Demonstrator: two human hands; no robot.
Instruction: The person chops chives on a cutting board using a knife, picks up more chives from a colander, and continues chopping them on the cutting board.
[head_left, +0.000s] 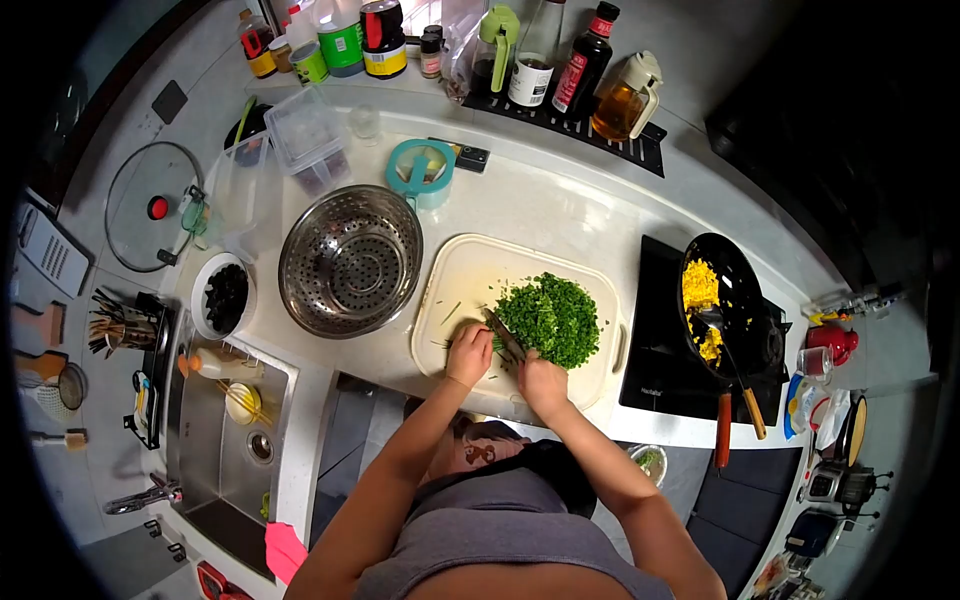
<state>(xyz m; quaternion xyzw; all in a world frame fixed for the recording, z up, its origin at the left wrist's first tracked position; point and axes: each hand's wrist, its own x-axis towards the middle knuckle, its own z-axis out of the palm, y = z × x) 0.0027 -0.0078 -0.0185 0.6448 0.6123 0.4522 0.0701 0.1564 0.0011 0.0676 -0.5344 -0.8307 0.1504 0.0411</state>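
Note:
My right hand (543, 383) is closed round the handle of a kitchen knife (503, 333), its blade angled up and left over the cutting board. Beside the blade, my left hand (470, 354) presses down on a few thin green stalks (498, 343), mostly hidden under the fingers. A heap of finely chopped greens (553, 318) lies to the right of the knife, apparently chives or scallions. Everything rests on a cream cutting board (450, 272), where a few loose green bits are scattered on the left part.
Left of the board stand a steel colander (350, 262) and a white bowl of dark pieces (226, 296), with the sink (205, 440) nearer me. On the right, a wok (745, 290) with yellow scrambled egg sits on the cooktop (650, 350). Bottles (583, 65) line the back ledge.

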